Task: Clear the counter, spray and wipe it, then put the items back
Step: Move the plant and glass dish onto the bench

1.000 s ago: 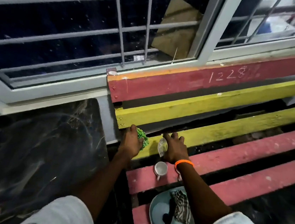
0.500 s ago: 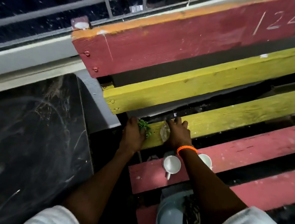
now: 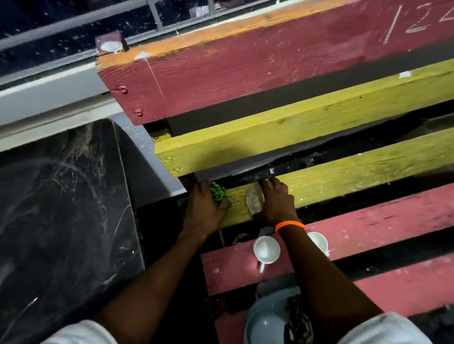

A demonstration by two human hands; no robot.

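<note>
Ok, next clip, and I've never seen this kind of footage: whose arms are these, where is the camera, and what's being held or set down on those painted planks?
There is no machine here. A person wears one wide-angle camera on the head, so you look down along their own arms. The left hand grips a small green scrubby-looking thing at the end of a yellow plank. The right hand, with an orange wristband, holds a pale, translucent object on the same plank; what it is I cannot tell. On the red plank nearer the person stand two white cups, one partly hidden by the right arm. Nearest the camera lies a light blue plate with dark items on it. A dark counter lies to the left, below a window.
</note>
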